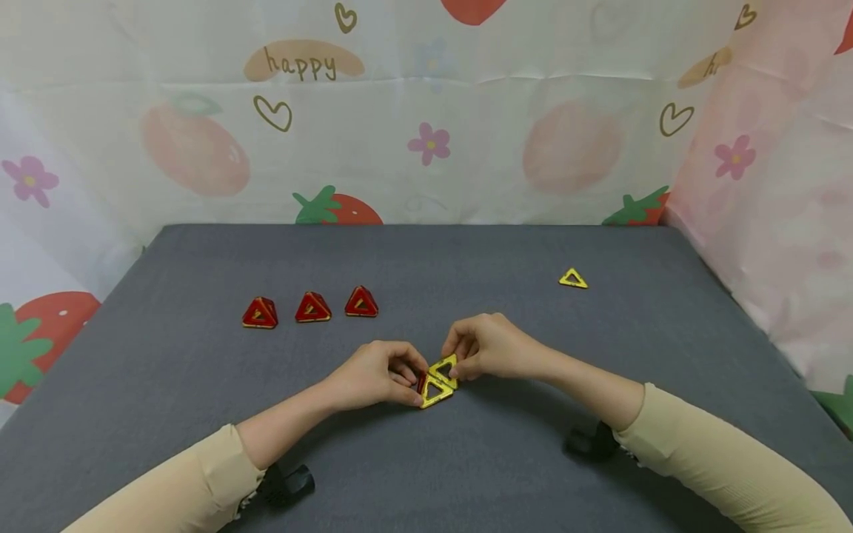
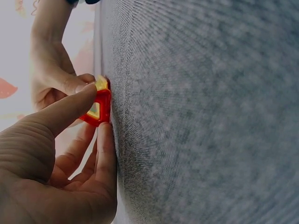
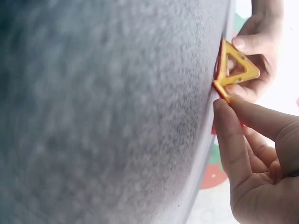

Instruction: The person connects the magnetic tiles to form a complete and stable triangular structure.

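- From the head camera, two hands meet near the middle of the grey desk (image 1: pixel 200 385), close to the person
- The left hand (image 1: pixel 373 374) has its fingers curled in a grip on a small bunch of yellow triangles (image 1: pixel 440 381) with a bit of red tucked in on the left
- The right hand (image 1: pixel 489 346) pinches the top yellow piece of that same bunch
- Three red pyramids (image 1: pixel 312 307) sit in a row further back on the left, well apart from the hands
- One flat yellow triangle (image 1: pixel 573 279) lies alone far off to the right
- From the left wrist camera, the left thumb and fingers (image 2: pixel 70 109) squeeze a red triangle piece (image 2: pixel 99 108) that stands against the desk (image 2: pixel 201 112)
- From the right wrist camera, the right finger and thumb (image 3: pixel 231 135) pinch the corner of a yellow triangle frame (image 3: pixel 236 70), and the other hand (image 3: pixel 259 46) holds its far side
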Motion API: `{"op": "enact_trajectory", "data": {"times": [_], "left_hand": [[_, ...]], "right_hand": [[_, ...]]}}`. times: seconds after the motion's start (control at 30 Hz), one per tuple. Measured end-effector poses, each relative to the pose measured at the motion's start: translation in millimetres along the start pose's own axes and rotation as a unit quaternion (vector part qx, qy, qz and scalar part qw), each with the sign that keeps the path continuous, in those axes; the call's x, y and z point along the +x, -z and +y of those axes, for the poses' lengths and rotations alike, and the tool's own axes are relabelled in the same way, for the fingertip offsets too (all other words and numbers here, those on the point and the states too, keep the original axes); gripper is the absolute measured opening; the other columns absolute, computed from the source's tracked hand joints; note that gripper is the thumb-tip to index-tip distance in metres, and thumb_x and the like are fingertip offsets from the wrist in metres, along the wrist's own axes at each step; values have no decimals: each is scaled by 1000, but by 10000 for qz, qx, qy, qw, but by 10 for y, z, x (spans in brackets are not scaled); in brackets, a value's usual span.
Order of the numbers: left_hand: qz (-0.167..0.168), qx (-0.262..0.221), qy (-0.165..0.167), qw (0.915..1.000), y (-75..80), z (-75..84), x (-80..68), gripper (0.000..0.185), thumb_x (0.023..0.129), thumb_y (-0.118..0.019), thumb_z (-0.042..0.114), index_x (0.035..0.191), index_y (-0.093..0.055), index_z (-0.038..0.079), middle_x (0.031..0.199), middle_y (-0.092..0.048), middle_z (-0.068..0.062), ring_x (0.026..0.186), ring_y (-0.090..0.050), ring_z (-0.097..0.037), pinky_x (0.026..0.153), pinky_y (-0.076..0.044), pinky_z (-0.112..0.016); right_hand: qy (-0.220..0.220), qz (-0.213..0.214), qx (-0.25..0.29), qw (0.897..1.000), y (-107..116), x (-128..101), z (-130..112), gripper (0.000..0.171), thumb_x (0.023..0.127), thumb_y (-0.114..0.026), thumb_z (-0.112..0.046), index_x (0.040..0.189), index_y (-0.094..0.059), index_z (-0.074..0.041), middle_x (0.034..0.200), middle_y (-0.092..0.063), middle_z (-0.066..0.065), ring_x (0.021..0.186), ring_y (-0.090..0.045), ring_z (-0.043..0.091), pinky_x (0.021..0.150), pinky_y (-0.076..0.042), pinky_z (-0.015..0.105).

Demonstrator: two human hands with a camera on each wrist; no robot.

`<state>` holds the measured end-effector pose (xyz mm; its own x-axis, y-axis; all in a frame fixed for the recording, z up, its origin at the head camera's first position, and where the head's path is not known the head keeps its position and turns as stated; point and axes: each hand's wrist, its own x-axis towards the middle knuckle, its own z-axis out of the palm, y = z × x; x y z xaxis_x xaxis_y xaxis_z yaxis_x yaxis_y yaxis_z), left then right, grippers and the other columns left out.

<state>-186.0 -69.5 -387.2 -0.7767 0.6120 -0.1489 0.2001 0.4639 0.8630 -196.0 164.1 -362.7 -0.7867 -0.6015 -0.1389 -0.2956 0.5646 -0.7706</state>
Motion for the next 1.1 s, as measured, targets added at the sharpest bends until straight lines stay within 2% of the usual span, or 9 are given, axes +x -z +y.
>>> {"op": "enact_trajectory", "data": {"times": [0.2, 0.4, 0.6, 1.1], "left_hand": [[35, -29, 48, 10000, -7, 6, 6, 38, 69, -82, 17, 103, -65, 14, 96, -67, -3, 84, -65, -10, 73, -54, -20], [110, -63, 124, 9998, -16, -9, 14, 41, 67, -83, 18, 103, -64, 14, 94, -68, -3, 85, -66, -10, 73, -55, -22], [159, 37, 105, 9998, -14, 5, 6, 38, 69, -82, 18, 102, -65, 14, 91, -70, -2, 84, -66, -9, 70, -54, -23], [174, 157, 65, 9997, -23, 21, 5, 35, 70, -81, 17, 102, -66, 17, 91, -69, -2, 83, -65, -10, 69, -54, -23]], "right_hand": [[110, -4, 4, 9999, -37, -5, -17, 20, 77, -75, -14, 96, -68, -15, 78, -70, 1, 67, -68, 13, 60, -56, 26], [260, -95, -70, 9996, -77, 2, -16, 26, 73, -78, -18, 98, -69, -19, 86, -73, -1, 75, -69, 6, 64, -55, 22], [424, -204, -15, 9989, -99, 11, -20, 29, 73, -78, -17, 100, -69, -19, 91, -73, 1, 81, -69, 6, 68, -55, 20], [576, -251, -327, 9975, -120, 0, -31, 31, 71, -79, -13, 100, -68, -20, 95, -71, 0, 78, -68, 4, 65, -55, 19]]}}
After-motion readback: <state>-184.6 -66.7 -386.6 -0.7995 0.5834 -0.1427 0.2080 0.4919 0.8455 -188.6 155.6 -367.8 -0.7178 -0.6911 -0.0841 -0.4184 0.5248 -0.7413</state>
